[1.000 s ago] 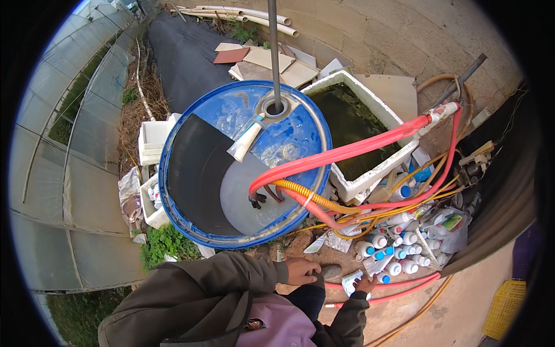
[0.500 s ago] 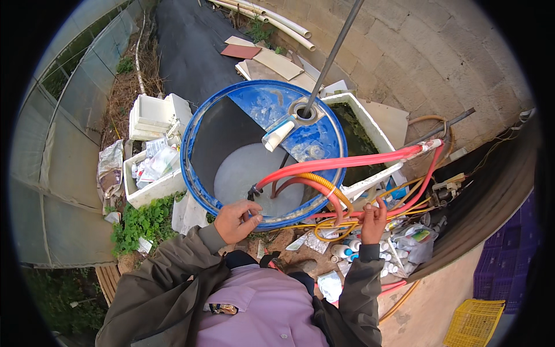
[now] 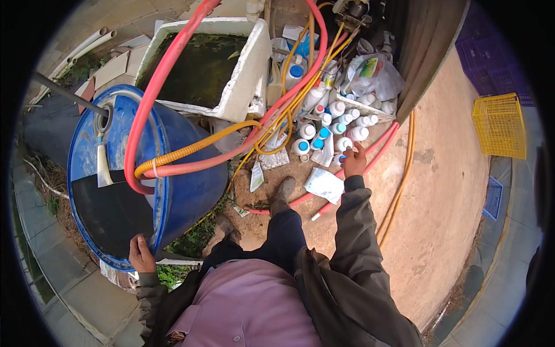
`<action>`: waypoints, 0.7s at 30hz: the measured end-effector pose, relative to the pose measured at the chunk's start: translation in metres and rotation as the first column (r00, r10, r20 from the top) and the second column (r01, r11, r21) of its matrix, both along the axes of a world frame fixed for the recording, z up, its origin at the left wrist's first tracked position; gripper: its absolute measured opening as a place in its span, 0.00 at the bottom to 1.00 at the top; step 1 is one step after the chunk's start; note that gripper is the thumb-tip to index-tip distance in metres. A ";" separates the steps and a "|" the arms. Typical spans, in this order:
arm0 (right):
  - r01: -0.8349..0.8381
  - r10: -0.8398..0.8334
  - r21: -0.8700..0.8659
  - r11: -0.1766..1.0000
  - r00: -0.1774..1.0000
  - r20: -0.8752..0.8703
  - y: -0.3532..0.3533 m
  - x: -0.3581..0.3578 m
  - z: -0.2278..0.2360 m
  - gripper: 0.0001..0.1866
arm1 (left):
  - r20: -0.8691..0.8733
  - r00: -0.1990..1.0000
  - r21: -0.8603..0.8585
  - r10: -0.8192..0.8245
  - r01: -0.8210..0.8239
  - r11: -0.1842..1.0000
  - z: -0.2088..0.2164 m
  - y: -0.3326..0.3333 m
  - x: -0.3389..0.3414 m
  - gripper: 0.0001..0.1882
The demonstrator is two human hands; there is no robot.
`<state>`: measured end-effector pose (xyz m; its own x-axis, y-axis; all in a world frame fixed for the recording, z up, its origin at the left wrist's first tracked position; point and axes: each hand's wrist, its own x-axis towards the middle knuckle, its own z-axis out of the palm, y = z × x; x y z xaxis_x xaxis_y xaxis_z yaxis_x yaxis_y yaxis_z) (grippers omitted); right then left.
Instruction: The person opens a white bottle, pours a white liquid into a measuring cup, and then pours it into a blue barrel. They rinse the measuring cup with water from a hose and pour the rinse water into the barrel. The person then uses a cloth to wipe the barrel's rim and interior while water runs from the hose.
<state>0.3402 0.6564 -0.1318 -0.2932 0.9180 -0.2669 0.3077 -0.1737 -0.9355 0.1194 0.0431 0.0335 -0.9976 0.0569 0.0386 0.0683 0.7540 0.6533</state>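
A big blue barrel (image 3: 191, 168) with a partly cut-away top stands on my left. My left hand (image 3: 141, 255) is closed on its near rim. A red hose (image 3: 151, 98) and a ribbed yellow hose (image 3: 199, 148) loop over the rim into it. A pole (image 3: 69, 91) stands in the lid's round hole, beside a whitish, brush-like piece (image 3: 103, 165). Over the ground to the right, my right hand (image 3: 354, 161) hovers with bent, parted fingers, holding nothing visible. Just beyond it lie several white bottles (image 3: 343, 143), some blue-capped; whether it touches one cannot be made out.
A white foam tub (image 3: 245, 75) of dark green water stands behind the barrel. Yellow tubing (image 3: 289, 110) tangles beside the bottles. A white packet (image 3: 325, 184) and red hose ends (image 3: 324, 209) lie near my feet. A yellow crate (image 3: 498, 126) is at far right.
My view has swung right, from above the barrel to the bottles on the ground. My left hand is now on the barrel's rim; my right hand has come over beside the bottles.
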 end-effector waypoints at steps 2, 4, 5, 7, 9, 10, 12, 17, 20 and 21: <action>0.339 -0.311 -0.090 0.936 0.920 0.238 0.005 0.067 -0.057 0.23 | 0.001 0.999 -0.013 -0.051 0.051 0.999 -0.002 -0.004 -0.004 0.20; 0.411 -0.336 -0.231 0.882 0.892 0.303 -0.013 0.096 -0.090 0.21 | 0.067 0.998 -0.011 0.017 -0.016 1.000 -0.001 -0.007 -0.004 0.20; 0.387 -0.313 -0.328 0.862 0.914 0.257 -0.024 0.094 -0.096 0.22 | 0.118 0.990 -0.029 0.073 -0.070 0.997 0.003 -0.007 -0.005 0.21; 0.239 -0.200 -0.346 0.907 0.969 0.145 -0.044 0.056 -0.086 0.22 | 0.112 0.992 -0.114 0.053 -0.040 0.993 0.011 -0.002 -0.006 0.21; 0.035 -0.023 -0.269 0.963 0.999 0.047 -0.061 -0.010 -0.050 0.23 | 0.229 0.971 0.001 0.063 -0.065 0.998 0.024 0.003 -0.015 0.20; -0.126 0.114 -0.224 0.966 0.991 -0.066 -0.070 -0.048 -0.024 0.22 | 0.201 0.978 -0.155 0.057 -0.026 0.988 0.035 0.002 -0.024 0.18; -0.364 0.344 -0.076 0.928 0.919 -0.195 -0.097 -0.116 0.042 0.20 | -0.038 0.989 -0.272 -0.144 0.129 0.954 0.056 -0.009 -0.058 0.12; -0.748 0.808 0.313 0.585 0.505 -0.304 -0.219 -0.238 0.215 0.17 | -0.264 0.957 -0.250 -0.119 0.051 0.967 0.085 -0.072 -0.144 0.10; -0.748 0.959 0.623 0.226 0.282 -0.009 -0.307 -0.299 0.270 0.15 | -0.282 0.948 -0.227 -0.151 0.087 0.970 0.079 -0.099 -0.151 0.11; -0.718 0.968 0.687 0.110 0.234 0.089 -0.337 -0.322 0.276 0.15 | -0.296 0.942 -0.214 -0.161 0.099 0.972 0.075 -0.101 -0.145 0.11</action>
